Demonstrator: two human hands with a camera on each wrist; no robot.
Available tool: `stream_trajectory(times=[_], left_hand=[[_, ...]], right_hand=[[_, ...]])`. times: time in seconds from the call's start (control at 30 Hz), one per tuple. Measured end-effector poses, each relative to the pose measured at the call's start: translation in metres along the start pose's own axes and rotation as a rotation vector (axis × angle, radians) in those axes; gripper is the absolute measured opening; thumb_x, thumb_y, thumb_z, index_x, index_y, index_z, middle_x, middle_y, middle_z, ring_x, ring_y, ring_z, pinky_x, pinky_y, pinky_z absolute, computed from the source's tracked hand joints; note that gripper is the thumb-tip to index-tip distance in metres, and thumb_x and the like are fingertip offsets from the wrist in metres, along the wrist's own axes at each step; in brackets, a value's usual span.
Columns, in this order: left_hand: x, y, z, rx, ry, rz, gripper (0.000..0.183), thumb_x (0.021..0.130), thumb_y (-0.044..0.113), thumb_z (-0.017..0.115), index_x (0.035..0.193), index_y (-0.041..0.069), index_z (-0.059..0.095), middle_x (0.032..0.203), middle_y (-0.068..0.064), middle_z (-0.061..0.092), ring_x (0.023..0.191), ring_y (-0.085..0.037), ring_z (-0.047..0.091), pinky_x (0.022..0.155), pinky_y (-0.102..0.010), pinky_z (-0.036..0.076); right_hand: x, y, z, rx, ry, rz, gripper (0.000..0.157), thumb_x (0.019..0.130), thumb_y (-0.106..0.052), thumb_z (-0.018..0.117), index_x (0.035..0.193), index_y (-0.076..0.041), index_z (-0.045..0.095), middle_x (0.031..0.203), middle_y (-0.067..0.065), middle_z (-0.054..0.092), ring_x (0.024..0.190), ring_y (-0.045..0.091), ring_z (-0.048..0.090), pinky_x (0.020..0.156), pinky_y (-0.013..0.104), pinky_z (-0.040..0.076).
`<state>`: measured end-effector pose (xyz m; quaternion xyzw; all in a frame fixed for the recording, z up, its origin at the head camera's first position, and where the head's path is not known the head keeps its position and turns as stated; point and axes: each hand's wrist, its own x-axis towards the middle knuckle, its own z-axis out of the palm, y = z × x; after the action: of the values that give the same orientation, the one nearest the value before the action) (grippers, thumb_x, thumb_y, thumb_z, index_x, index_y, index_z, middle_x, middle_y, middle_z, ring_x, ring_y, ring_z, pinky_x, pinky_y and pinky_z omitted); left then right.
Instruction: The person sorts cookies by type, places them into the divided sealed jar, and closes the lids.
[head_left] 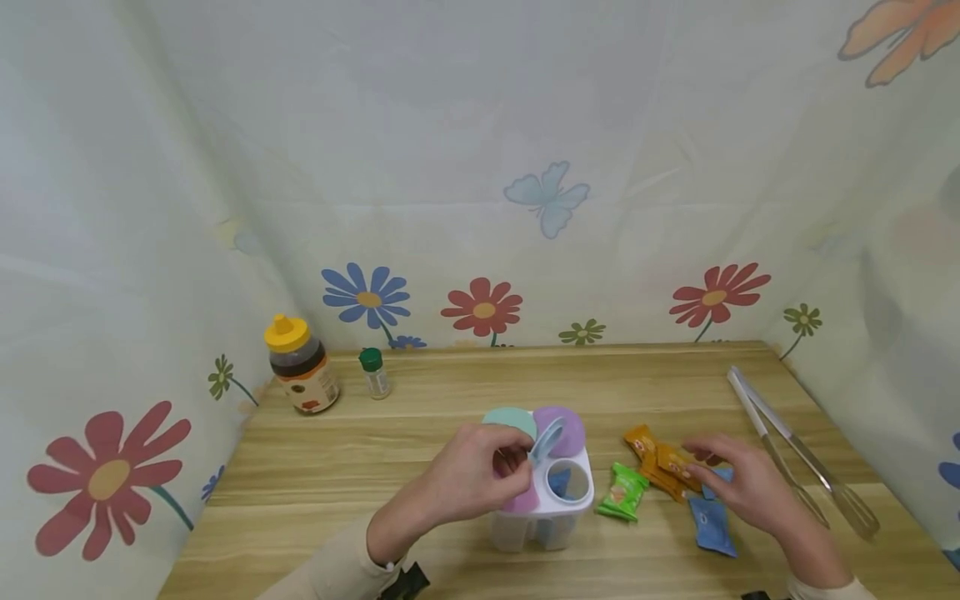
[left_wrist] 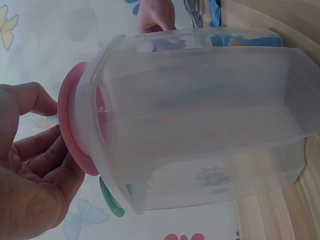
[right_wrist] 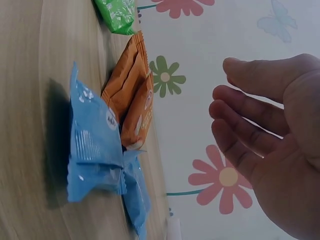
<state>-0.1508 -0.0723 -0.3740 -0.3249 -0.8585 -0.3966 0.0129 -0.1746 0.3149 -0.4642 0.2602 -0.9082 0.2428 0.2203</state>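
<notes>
Lid (head_left: 551, 437) edge pinched in left grip (head_left: 474, 472); right grip (head_left: 750, 485) loose-fingered, clear of packets (head_left: 664, 473).

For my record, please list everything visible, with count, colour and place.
Container: one, clear with white top, front middle
Lids: four, teal, purple, pink, blue, on container
Blue packets: at least three, blue, right of and inside container
Orange packets: at least two, orange, right of container
Green packet: one, green, beside container
Tongs: one, silver, far right
Jar: one, yellow-capped, back left
Bottle: one, green-capped, right of jar
Table: one, brown, beneath
Curtain: count unclear, white, floral, around table
Sleeves: two, beige, at wrists
Left hand: one, bare, pinching blue lid
Right hand: one, bare, near orange packets
</notes>
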Motion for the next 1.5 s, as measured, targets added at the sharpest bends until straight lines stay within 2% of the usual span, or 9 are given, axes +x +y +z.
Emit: stream_trajectory(times=[0.17,0.43,0.77,0.93,1.17,1.33,1.5], left_hand=[[0.000,0.000,-0.001,-0.002,0.004,0.000,0.013,0.084,0.012,0.068,0.095,0.009,0.072,0.078,0.007,0.064,0.068,-0.001,0.057,0.064,-0.016,0.053],[-0.001,-0.002,-0.001,-0.003,0.020,0.011,0.012,0.083,0.011,0.068,0.094,0.009,0.072,0.078,0.007,0.064,0.068,-0.001,0.057,0.063,-0.016,0.053],[0.000,-0.001,-0.001,0.007,0.006,-0.006,0.013,0.084,0.012,0.068,0.096,0.010,0.072,0.078,0.008,0.064,0.068,-0.002,0.057,0.064,-0.016,0.053],[0.000,0.000,-0.001,-0.006,0.002,-0.008,0.013,0.084,0.012,0.068,0.096,0.009,0.072,0.078,0.007,0.064,0.068,-0.002,0.057,0.064,-0.016,0.053],[0.000,0.000,-0.001,-0.010,0.000,-0.009,0.013,0.084,0.012,0.069,0.096,0.010,0.072,0.078,0.008,0.064,0.067,-0.001,0.057,0.063,-0.016,0.053],[0.001,0.000,-0.001,-0.012,-0.002,-0.004,0.012,0.084,0.012,0.068,0.096,0.010,0.072,0.078,0.008,0.064,0.067,-0.002,0.057,0.063,-0.016,0.053],[0.001,0.000,-0.001,-0.012,-0.007,-0.011,0.013,0.084,0.012,0.069,0.096,0.009,0.072,0.078,0.008,0.064,0.067,-0.001,0.057,0.063,-0.016,0.053]], right_hand=[[-0.002,0.006,-0.003,-0.006,-0.070,0.041,0.033,0.074,-0.003,0.081,0.104,-0.008,0.071,0.097,0.001,0.072,0.078,0.008,0.064,0.064,0.028,0.055],[-0.007,0.013,-0.004,0.032,-0.148,0.054,0.031,0.073,-0.003,0.081,0.102,-0.004,0.071,0.096,0.007,0.073,0.078,0.010,0.066,0.065,0.029,0.056],[-0.014,0.017,-0.003,0.047,-0.199,0.089,0.032,0.074,-0.010,0.083,0.103,-0.008,0.071,0.096,0.003,0.072,0.077,0.006,0.063,0.064,0.026,0.055],[-0.018,0.017,-0.003,0.070,-0.272,0.157,0.032,0.075,-0.013,0.082,0.105,-0.008,0.070,0.098,0.002,0.071,0.079,0.006,0.063,0.066,0.025,0.054],[-0.022,0.019,-0.004,0.116,-0.354,0.143,0.037,0.074,-0.016,0.082,0.107,-0.004,0.070,0.097,0.007,0.072,0.080,0.009,0.065,0.066,0.027,0.055],[-0.025,0.021,-0.003,0.081,-0.427,0.199,0.039,0.076,-0.026,0.081,0.110,-0.010,0.070,0.102,0.004,0.072,0.087,0.012,0.066,0.069,0.026,0.055],[-0.026,0.021,-0.003,0.096,-0.454,0.211,0.039,0.077,-0.026,0.080,0.111,-0.010,0.070,0.104,0.005,0.072,0.089,0.014,0.067,0.070,0.025,0.055]])
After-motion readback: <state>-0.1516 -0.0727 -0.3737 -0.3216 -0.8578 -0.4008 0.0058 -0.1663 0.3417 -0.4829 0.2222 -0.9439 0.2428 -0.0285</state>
